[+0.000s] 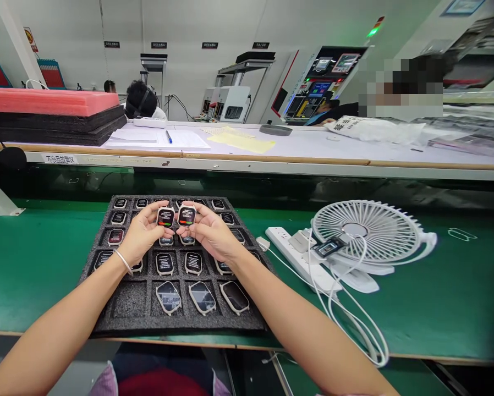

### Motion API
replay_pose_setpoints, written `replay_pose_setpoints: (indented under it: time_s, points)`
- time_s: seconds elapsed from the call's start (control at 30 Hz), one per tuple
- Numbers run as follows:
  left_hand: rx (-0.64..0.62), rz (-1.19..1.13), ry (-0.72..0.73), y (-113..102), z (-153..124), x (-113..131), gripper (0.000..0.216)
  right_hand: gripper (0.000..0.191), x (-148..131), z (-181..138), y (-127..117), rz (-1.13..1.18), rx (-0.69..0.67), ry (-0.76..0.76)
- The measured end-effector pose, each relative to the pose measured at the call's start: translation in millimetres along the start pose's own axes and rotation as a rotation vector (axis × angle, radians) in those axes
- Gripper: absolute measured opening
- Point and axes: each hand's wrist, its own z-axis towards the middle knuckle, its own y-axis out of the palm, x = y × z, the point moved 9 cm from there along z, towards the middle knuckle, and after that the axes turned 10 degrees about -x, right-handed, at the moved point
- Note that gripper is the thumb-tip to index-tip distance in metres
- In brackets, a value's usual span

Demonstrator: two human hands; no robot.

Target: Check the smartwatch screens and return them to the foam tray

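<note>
My left hand (143,232) is closed on a smartwatch body (165,217) without a strap, its lit screen facing me with text and a red and green strip. Beside it, my right hand (211,231) grips a second smartwatch (186,215) with a similar lit screen. Both are held up side by side over a black foam tray (127,300) with square compartments. Several more watches lie in the tray, many with text on their screens. In the nearest row, three watches, such as the dark one (234,297), show no lit text. My hands and forearms hide part of the tray.
Right of the tray lie a white power strip (286,247) with looped white cables (366,324) and a white fan (354,231). A raised shelf (230,159) runs behind, carrying stacked foam (53,118), papers and a pen (169,137). Other people sit beyond it.
</note>
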Motion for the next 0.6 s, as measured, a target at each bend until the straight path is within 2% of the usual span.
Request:
replay_pose_setpoints:
  time_s: [0.6]
  points:
    - [0.015, 0.011, 0.021, -0.3, 0.3, 1.4, 0.061, 0.051, -2.1, -0.5, 1.0, -0.001, -0.003, -0.014]
